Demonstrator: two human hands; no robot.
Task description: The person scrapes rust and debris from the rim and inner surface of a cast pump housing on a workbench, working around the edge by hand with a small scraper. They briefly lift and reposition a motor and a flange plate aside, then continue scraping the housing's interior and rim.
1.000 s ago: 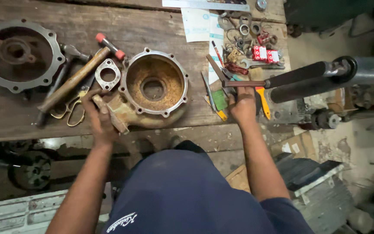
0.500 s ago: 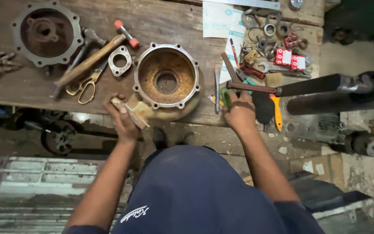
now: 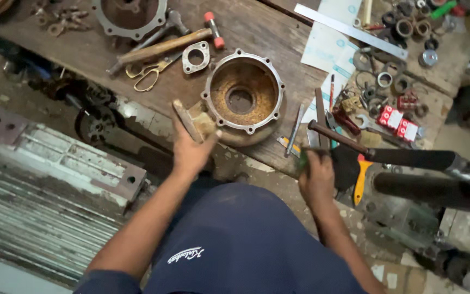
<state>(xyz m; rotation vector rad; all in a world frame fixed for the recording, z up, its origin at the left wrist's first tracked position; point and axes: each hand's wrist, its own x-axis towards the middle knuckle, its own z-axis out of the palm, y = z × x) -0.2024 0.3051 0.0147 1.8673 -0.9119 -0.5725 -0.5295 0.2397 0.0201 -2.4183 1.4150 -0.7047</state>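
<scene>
Your left hand (image 3: 191, 152) gripped a wooden block (image 3: 187, 121) at the rusty housing's (image 3: 241, 95) seven o'clock. Your right hand (image 3: 316, 177) closed on something green (image 3: 302, 158); you did best keeping the block flat.

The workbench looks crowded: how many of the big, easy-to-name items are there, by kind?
Round metal housings: 2, one rusty inside, one at the top edge
Wooden-handled hammer: 1
Scissors: 1
Small flange plate: 1
Steel ruler: 1
Total: 6

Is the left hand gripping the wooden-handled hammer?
No. The hammer lies on the bench beside the scissors, while the left hand holds a small wooden block.
</scene>
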